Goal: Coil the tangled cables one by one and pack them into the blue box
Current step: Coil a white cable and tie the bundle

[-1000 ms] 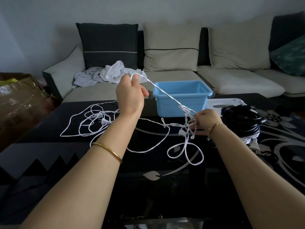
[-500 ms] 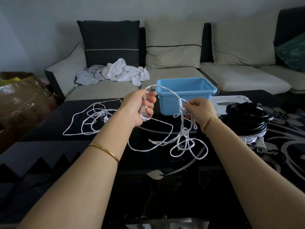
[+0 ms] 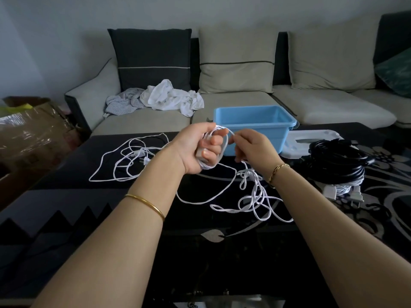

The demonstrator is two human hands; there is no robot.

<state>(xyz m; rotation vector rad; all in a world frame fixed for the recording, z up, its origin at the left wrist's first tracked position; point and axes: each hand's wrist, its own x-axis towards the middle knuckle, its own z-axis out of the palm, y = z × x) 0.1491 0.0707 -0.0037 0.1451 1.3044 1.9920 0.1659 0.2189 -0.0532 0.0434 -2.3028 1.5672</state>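
My left hand (image 3: pixel 198 150) is closed around a small coil of the white cable (image 3: pixel 253 201), held above the black table. My right hand (image 3: pixel 253 147) pinches the same cable just right of the coil, in front of the blue box (image 3: pixel 287 126). From my hands the cable drops into a loose tangle on the table below my right wrist. A second tangle of white cable with a plug (image 3: pixel 131 156) lies on the table to the left. The blue box stands at the table's far edge with nothing seen inside it.
A coiled black cable bundle (image 3: pixel 338 161) sits on the right over a white plug and a white lid (image 3: pixel 311 141). The dark glass table (image 3: pixel 66 196) runs to a sofa (image 3: pixel 244 101) with cushions and crumpled clothes (image 3: pixel 171 98). A cardboard box (image 3: pixel 29 130) stands at left.
My left hand dropped from high up to table height and now holds wound loops. My right hand rose and moved in close to the left hand, bringing cable onto the coil.
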